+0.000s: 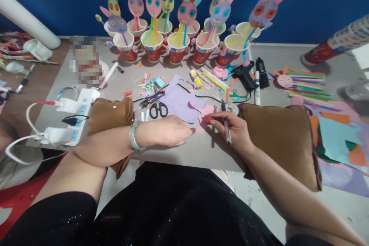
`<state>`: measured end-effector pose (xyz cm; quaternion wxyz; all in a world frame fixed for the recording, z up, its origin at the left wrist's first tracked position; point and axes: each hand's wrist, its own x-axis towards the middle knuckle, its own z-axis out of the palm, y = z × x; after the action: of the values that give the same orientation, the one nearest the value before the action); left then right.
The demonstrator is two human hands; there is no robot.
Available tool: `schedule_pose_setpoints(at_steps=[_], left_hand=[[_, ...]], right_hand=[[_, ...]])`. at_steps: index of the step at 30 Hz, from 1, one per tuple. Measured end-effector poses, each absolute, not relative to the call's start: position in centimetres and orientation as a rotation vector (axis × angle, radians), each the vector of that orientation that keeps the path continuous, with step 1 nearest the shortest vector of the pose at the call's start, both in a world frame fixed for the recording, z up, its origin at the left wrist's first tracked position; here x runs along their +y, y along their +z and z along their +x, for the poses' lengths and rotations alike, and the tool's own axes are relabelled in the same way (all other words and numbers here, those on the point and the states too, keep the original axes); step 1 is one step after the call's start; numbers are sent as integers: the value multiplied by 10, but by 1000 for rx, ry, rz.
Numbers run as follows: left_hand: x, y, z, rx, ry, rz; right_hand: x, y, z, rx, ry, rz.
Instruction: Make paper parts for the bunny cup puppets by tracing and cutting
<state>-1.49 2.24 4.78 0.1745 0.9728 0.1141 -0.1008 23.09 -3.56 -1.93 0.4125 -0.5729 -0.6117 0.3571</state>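
Note:
My left hand (pixel 165 131), a bangle at its wrist, hovers palm down low over the grey table (pixel 173 153). Its fingers are drawn together, and anything under them is hidden. Between the fingers of my right hand (pixel 235 128) a pen (pixel 227 128) with a clear barrel stands slanted. The same hand's fingertips pinch a small red piece (pixel 208 120) whose kind I cannot make out. Pink paper scraps (pixel 205 112) and cut purple paper (pixel 180 102) lie just beyond both hands. Black-handled scissors (pixel 158 110) rest beyond the left wrist.
Paper cups (pixel 152 48) with rabbit-faced paper figures line the back. A glue gun (pixel 246 76), markers (pixel 257 88) and a glue stick (pixel 196 78) lie before them. Brown cushions (pixel 278 134) flank my arms. A power strip (pixel 80 115) with cables is at left, coloured paper (pixel 340 136) at right.

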Motion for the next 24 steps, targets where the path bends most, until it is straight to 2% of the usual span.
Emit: schedule_pose_setpoints(at_steps=[5, 12, 17, 24], left_hand=[[22, 43, -18, 315, -193, 2735], [23, 43, -18, 315, -266, 2735], [23, 40, -18, 318, -202, 2700], [23, 44, -16, 334, -296, 2713]], right_hand=[[-33, -19, 231, -1456, 942, -1446], [-34, -18, 230, -1547, 999, -1422], [-34, -20, 231, -1690, 931, -1441], [-33, -17, 230, -1796, 910, -1426]])
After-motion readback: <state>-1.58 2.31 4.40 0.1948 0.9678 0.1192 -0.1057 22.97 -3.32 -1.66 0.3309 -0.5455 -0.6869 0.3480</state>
